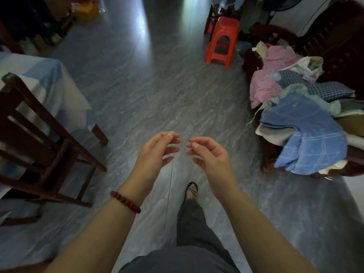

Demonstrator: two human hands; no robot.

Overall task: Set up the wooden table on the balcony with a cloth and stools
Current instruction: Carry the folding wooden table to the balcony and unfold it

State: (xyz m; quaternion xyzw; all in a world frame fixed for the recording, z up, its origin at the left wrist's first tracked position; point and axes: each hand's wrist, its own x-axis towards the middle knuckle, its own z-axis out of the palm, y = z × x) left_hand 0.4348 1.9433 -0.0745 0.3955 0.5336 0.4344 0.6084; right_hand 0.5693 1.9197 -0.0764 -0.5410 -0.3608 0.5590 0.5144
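My left hand [155,154] and my right hand [208,154] are raised side by side over the grey floor, fingers loosely curled toward each other, holding nothing. A red plastic stool [221,41] stands on the floor far ahead, to the right of centre. On the left, a table draped in a blue and white cloth [57,85] has a dark wooden chair [39,138] pushed against it. A blue checked cloth [307,134] lies on top of a heap of fabrics at the right.
The heap of pink, checked and pale fabrics [279,81] rests on a dark wooden seat [334,42] along the right side. Bags and clutter [86,8] sit at the far left. My sandalled foot [192,191] steps forward on the open floor between both sides.
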